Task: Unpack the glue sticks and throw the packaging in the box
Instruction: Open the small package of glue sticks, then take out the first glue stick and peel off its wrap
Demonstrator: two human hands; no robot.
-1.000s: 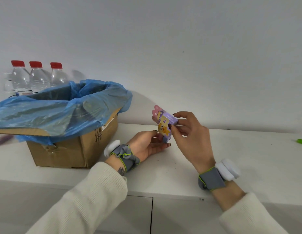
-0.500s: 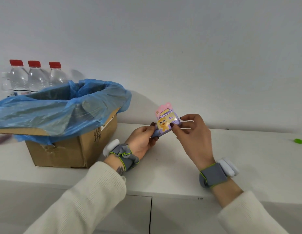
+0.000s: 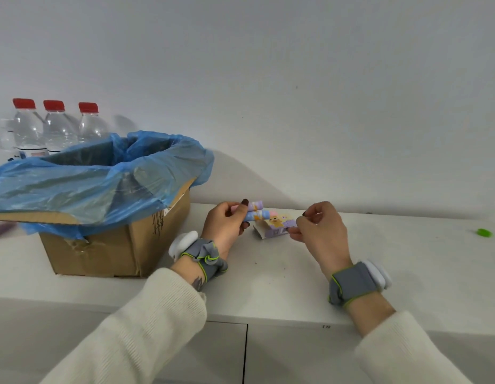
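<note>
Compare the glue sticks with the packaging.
The glue sticks are two round tubes lying side by side; the packaging is a flat-sided carton with an open flap at its left end. The glue sticks sit in the left hand; the packaging is pinched by the right hand. The glue sticks are out and apart from the packaging. Both are purple with pink and a yellow cartoon figure, held just above the counter.

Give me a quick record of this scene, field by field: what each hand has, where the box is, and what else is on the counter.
left hand: holds two glue sticks
right hand: pinches the opened packaging
box: cardboard, blue bag lining, left of the hands
bottles: three, red caps, behind the box
green bit: far right of the counter
packaging thrown away: not yet
</note>
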